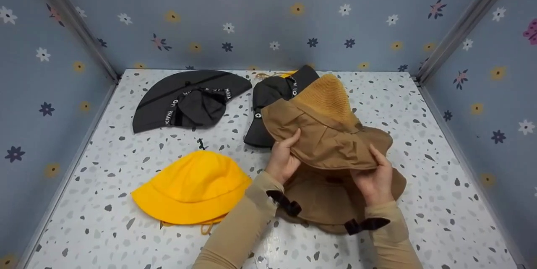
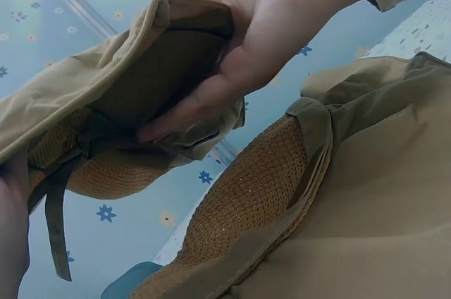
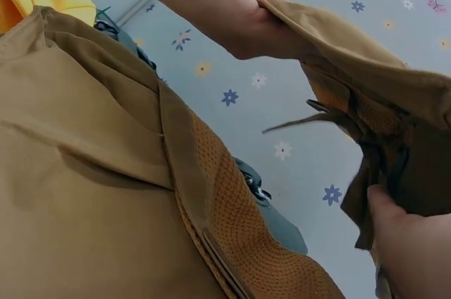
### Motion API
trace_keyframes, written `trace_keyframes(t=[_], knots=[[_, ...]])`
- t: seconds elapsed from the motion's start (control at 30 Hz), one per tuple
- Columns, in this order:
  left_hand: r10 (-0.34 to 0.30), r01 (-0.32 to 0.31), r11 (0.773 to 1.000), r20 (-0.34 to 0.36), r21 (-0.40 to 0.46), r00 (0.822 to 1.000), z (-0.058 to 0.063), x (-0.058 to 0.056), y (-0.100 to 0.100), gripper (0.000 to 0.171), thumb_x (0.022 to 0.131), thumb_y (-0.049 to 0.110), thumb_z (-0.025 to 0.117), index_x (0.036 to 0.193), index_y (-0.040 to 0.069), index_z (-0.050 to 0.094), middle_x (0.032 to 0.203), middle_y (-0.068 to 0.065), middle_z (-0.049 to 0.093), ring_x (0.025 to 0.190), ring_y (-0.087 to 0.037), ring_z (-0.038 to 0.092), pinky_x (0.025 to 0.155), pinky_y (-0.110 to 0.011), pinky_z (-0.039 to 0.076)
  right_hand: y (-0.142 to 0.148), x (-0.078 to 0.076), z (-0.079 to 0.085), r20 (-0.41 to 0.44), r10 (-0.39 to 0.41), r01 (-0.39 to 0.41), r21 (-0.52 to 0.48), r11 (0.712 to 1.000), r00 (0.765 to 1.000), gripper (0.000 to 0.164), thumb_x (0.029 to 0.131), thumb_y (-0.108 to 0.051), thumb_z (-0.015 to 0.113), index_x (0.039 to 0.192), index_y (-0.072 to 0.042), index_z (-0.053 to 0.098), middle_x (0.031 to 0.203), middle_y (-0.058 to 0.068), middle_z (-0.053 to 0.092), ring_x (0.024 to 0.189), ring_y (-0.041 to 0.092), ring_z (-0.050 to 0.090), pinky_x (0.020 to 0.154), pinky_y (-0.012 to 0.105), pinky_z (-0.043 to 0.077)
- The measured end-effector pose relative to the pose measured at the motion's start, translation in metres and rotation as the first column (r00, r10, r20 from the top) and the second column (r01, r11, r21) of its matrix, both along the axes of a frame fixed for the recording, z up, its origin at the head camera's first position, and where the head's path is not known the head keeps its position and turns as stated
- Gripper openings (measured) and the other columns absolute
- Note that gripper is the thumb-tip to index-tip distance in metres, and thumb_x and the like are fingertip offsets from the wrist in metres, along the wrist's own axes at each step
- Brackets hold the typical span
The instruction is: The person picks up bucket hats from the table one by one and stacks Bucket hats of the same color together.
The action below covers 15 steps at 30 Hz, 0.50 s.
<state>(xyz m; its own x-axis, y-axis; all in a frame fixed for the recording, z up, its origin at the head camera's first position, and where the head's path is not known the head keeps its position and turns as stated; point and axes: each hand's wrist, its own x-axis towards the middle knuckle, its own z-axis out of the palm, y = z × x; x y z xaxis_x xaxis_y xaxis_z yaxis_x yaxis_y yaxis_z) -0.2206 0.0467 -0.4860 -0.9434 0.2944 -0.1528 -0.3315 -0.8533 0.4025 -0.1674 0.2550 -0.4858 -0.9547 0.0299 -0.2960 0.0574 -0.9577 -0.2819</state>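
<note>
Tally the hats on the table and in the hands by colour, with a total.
Brown: 2, the held hat and the lower hat
Dark grey: 2, the left hat and the middle hat
Yellow: 1, the front hat
Total: 5, leaving out a mostly hidden yellow piece that I cannot identify

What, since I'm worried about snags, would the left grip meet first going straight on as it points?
First, the brown hat that the left grip holds by its brim; its straw crown lies ahead in the head view. Beyond it, perhaps the back wall, but depth is unclear.
</note>
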Motion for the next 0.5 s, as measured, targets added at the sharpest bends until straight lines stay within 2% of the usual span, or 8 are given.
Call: trace_keyframes(t=[0.2, 0.43, 0.5], knots=[[-0.018, 0.018, 1.0, -0.003, 0.021, 1.0, 0.0009, 0.0025, -0.0035, 0.017, 0.103, 0.0, 0.043, 0.115, 0.003, 0.055, 0.114, -0.004, 0.067, 0.107, -0.015, 0.065, 0.098, -0.031, 0.053, 0.001, 0.0008, -0.0005, 0.037, 0.018, -0.02, 0.065, 0.998, 0.999, 0.02, 0.104, -0.019, 0.049, 0.119, -0.006, 0.052, 0.112, 0.009, 0.065, 0.102, 0.023, 0.065, 0.09, 0.036, 0.054], [-0.052, 0.052, 0.998, -0.009, 0.021, 0.999, 0.0005, 0.0051, -0.0066, 0.017, 0.104, 0.002, 0.042, 0.113, 0.003, 0.056, 0.11, -0.003, 0.068, 0.103, -0.014, 0.066, 0.093, -0.028, 0.054, 0.0026, 0.0015, 0.0021, 0.021, 0.0, -0.001, 0.045, 0.999, 1.0, 0.037, 0.102, -0.018, 0.051, 0.136, -0.015, 0.036, 0.137, 0.003, 0.046, 0.127, 0.019, 0.048, 0.109, 0.036, 0.041], [-0.06, 0.06, 0.998, -0.01, 0.023, 0.998, 0.0001, 0.0056, -0.0074, 0.017, 0.104, 0.002, 0.042, 0.113, 0.003, 0.056, 0.11, -0.003, 0.068, 0.102, -0.014, 0.066, 0.093, -0.027, 0.054, 0.0031, 0.0021, 0.0024, 0.007, -0.006, 0.006, 0.037, 0.999, 1.0, 0.04, 0.102, -0.017, 0.051, 0.138, -0.016, 0.034, 0.139, 0.002, 0.043, 0.13, 0.019, 0.045, 0.112, 0.036, 0.038]])
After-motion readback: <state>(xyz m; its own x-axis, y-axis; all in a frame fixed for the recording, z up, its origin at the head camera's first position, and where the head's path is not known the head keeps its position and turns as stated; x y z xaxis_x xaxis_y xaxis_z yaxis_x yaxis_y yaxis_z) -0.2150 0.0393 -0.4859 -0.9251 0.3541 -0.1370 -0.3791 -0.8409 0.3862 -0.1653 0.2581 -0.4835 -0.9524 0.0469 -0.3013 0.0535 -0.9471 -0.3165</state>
